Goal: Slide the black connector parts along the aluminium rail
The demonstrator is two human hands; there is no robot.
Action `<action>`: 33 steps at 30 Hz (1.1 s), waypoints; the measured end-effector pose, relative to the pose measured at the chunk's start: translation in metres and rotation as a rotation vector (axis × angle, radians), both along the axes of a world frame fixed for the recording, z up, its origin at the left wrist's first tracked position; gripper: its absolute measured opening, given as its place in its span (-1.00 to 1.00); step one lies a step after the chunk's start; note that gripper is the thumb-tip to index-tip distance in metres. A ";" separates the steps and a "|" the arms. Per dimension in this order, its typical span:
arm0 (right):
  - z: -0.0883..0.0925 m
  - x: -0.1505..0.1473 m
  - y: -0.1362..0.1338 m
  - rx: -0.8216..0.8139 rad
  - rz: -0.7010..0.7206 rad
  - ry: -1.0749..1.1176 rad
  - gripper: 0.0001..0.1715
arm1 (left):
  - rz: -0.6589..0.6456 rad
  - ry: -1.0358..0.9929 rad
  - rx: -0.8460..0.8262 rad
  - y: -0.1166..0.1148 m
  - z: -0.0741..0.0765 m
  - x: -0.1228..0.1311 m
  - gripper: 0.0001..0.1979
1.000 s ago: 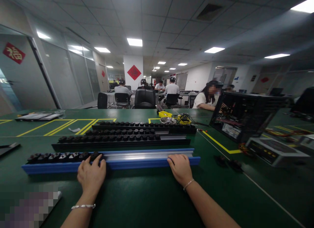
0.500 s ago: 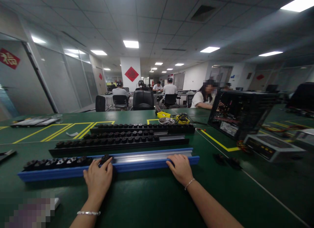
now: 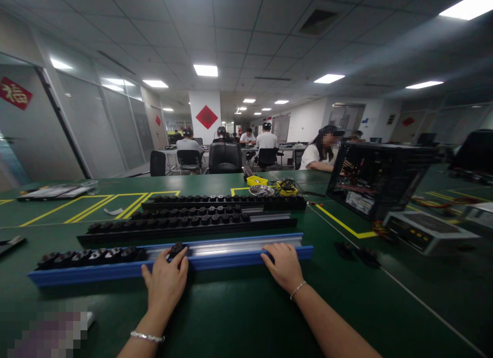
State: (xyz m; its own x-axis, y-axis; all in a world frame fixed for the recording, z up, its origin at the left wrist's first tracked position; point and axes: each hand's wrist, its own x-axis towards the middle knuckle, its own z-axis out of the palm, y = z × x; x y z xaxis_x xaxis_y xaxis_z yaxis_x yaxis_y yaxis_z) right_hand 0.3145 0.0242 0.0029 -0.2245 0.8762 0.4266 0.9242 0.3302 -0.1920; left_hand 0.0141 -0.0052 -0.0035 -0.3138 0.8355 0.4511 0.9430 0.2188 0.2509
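Observation:
A long blue rail (image 3: 231, 262) with a silvery inner channel lies across the green table in front of me. Several black knob-like pieces (image 3: 81, 256) sit in a row in its left part. Between the fingers of my left hand (image 3: 166, 283) is a single black knob-like piece (image 3: 177, 248), in the channel and apart from that row. My right hand (image 3: 284, 264) grips the near wall of the rail close to its right end; its fingertips reach over the edge. The underside of the held piece is hidden by my fingers.
Black rails (image 3: 185, 230) with similar pieces lie behind the blue one. To the right stand an open computer case (image 3: 379, 181) and a power supply (image 3: 429, 232). Two dark pieces (image 3: 356, 252) lie nearby. Yellow trays (image 3: 257, 181) and a seated person (image 3: 318, 155) are farther back.
My left hand has moved to the right along the rail with the black knob-like piece, widening the gap from the row. My right hand has stayed in place.

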 end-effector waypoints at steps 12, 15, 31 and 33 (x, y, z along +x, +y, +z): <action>-0.004 0.000 0.001 0.021 -0.004 0.007 -0.64 | -0.022 -0.010 -0.015 -0.002 0.002 0.008 -0.64; -0.004 -0.001 0.001 0.011 -0.001 0.016 -0.64 | -0.032 0.025 -0.010 -0.002 0.001 0.010 -0.63; -0.001 -0.001 -0.001 0.000 0.013 0.061 -0.63 | -0.150 0.155 0.031 -0.002 -0.004 0.014 -0.61; -0.001 -0.001 -0.001 0.002 0.015 0.066 -0.63 | -0.146 0.144 0.022 -0.003 -0.002 0.017 -0.61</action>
